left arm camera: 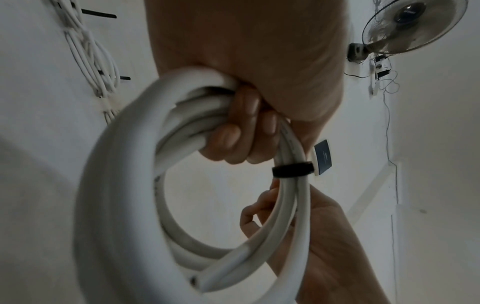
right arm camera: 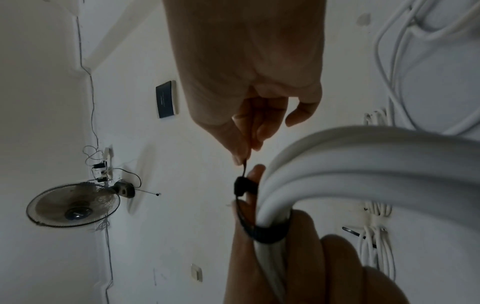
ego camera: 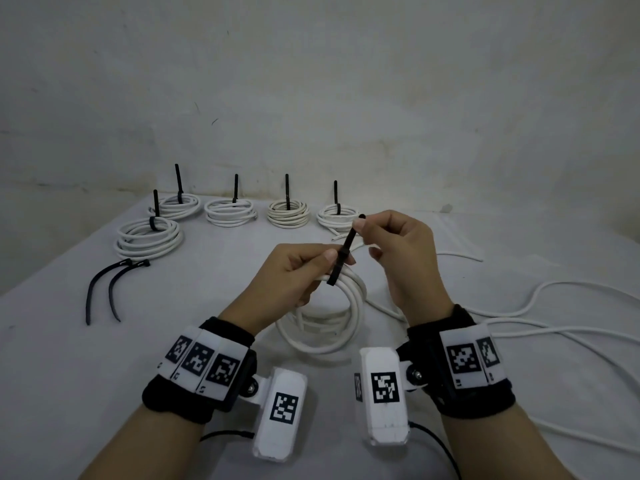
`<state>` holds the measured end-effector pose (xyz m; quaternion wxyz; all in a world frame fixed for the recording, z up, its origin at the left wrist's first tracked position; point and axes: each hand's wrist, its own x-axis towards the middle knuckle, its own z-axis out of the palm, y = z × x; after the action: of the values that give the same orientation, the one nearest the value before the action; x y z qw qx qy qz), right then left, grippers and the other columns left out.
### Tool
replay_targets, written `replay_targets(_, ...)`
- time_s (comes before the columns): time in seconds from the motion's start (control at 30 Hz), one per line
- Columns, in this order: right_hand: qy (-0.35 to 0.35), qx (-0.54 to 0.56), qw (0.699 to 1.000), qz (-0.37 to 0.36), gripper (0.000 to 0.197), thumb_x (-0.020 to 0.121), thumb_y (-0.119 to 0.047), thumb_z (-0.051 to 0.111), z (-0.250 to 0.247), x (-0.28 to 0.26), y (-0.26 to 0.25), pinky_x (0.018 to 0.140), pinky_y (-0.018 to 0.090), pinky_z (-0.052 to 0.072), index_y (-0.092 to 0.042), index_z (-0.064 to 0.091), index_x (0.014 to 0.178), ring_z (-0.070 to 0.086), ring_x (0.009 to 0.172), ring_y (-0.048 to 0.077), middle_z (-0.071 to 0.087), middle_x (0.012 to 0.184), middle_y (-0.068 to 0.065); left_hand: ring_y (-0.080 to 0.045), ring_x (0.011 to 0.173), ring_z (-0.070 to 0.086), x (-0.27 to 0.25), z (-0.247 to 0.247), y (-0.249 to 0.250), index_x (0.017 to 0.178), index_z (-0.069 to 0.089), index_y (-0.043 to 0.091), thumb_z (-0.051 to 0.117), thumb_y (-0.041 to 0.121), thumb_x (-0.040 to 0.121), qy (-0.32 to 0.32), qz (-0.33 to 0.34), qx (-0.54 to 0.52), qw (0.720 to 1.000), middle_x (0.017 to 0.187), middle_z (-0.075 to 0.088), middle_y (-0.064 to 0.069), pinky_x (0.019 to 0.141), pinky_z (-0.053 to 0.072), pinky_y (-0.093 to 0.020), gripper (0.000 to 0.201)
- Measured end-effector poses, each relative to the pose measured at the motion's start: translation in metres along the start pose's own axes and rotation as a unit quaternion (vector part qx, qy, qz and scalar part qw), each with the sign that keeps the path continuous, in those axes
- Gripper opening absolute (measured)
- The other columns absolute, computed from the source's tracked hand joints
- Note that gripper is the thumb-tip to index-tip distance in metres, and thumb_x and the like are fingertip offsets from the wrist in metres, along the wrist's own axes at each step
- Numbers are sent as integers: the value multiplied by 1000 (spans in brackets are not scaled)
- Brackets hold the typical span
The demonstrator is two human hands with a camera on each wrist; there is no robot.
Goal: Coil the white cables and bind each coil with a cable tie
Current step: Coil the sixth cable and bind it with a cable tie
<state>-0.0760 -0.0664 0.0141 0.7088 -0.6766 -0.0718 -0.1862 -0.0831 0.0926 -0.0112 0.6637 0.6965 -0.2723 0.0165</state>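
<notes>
head: downward, table | wrists: close, upward; shared coil [ego camera: 332,317]

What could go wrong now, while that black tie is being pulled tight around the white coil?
The left hand grips the coil right beside the cable tie, so a finger might get pinched under the band as it tightens. The right hand pinches only the tie's thin tail, which could slip out. The coil hangs above the table; if the grip eases before the tie locks, the loops may spring apart.

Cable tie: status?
Left hand grips coil; right hand pinches cable tie tail, loop around coil. Nothing in the way.
</notes>
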Motion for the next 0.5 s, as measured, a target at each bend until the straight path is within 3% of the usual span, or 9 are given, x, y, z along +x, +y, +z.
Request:
replay_targets(0.1, -66, 13, 996, 60, 12, 88, -11, 62, 3, -2, 2, 62, 23, 41, -11, 58, 77, 54, 62, 9, 58, 66, -2, -7, 42, 28, 0, 0, -2, 88, 73, 21, 50, 36, 86, 23, 0, 15, 1000, 57, 37, -10, 41, 25, -19, 28)
replay_targets(0.2, -106, 31, 992, 67, 4, 88, -8, 62, 2, -4, 0, 58, 19, 45, -4, 63, 89, 54, 58, 8, 59, 69, 4, -5, 43, 27, 0, 5, -5, 97, 72, 20, 50, 30, 88, 38, 3, 5, 999, 53, 31, 0, 41, 22, -21, 25)
replay_targets(0.37, -66, 50, 996, 23, 4, 85, 3, 62, 2, -2, 1, 56, 20, 49, 1, 64, 82, 56, 55, 10, 58, 70, 13, -7, 47, 27, 0, 7, -4, 100, 70, 25, 48, 32, 87, 32, 4, 2, 999, 60, 39, -6, 46, 17, -32, 27)
replay_targets(0.5, -32, 30, 999, 7, 14, 84, 4, 64, 1, 3, 6, 56, 22, 48, -4, 64, 73, 52, 54, 13, 60, 65, 7, -7, 44, 27, 0, 6, -4, 89, 72, 16, 46, 28, 94, 23, 3, 39, 999, 55, 47, 2, 41, 23, -18, 29)
